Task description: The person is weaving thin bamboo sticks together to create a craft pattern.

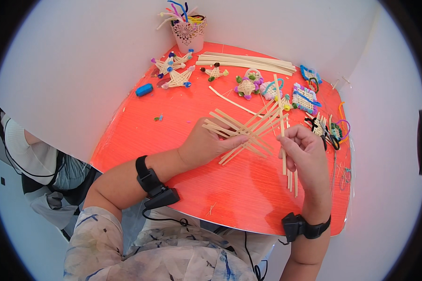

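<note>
Over the red table my left hand (pixel 206 145) is closed on a lattice of crossed pale bamboo strips (pixel 251 133), thumb on top near the crossing. The strip ends fan out both ways. To its right, my right hand (pixel 305 150) pinches one single bamboo strip (pixel 281 103) between thumb and fingers. That strip stands nearly upright in view, beside the lattice's right ends; whether it touches them I cannot tell. A few loose strips (pixel 293 182) lie below my right hand. Some fingers of my left hand are hidden under the lattice.
Along the back lie a bundle of long strips (pixel 244 61), woven stars (pixel 179 78) and a woven square (pixel 305 97) with fuzzy trim. A white pot (pixel 189 35) holds colourful pipe cleaners. Black-handled scissors (pixel 333 140) rest at right; a blue roll (pixel 144 90) at left. White partitions (pixel 103 61) surround the table.
</note>
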`<state>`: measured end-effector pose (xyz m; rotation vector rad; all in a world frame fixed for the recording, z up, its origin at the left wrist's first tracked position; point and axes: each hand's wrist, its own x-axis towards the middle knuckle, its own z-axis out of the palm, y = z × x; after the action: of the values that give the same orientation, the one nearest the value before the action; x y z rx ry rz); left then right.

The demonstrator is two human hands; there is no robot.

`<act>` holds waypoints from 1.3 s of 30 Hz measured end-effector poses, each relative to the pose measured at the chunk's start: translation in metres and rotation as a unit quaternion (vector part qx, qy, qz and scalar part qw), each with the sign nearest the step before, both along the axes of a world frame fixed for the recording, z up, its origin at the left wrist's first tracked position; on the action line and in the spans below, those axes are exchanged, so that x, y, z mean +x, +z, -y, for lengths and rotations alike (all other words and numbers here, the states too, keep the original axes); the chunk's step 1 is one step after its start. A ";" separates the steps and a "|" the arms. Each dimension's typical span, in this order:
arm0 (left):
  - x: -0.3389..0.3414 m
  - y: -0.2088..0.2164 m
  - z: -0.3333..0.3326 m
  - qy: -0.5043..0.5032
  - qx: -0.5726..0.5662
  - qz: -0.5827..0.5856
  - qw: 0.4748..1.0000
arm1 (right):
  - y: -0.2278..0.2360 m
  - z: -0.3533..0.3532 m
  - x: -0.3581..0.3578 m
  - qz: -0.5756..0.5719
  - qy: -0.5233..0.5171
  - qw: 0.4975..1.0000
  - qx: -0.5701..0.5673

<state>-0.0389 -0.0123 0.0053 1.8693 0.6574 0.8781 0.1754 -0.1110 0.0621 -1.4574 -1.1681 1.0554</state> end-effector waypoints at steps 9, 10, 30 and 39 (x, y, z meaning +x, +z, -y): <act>0.002 0.001 0.001 0.013 -0.008 0.011 1.000 | -0.005 -0.002 -0.004 -0.054 0.001 0.999 -0.004; 0.002 0.001 0.000 0.012 0.006 0.003 1.000 | -0.004 -0.002 -0.004 -0.053 -0.001 0.999 -0.003; 0.003 -0.003 0.000 0.016 0.008 0.001 1.000 | -0.006 -0.002 -0.001 -0.092 0.016 0.995 -0.021; 0.002 -0.001 -0.002 -0.002 -0.049 -0.003 0.999 | -0.001 -0.002 0.002 -0.064 0.012 0.998 -0.002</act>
<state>-0.0374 -0.0105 0.0042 1.7852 0.6877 0.8237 0.1778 -0.1091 0.0606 -1.3618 -1.0939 1.1508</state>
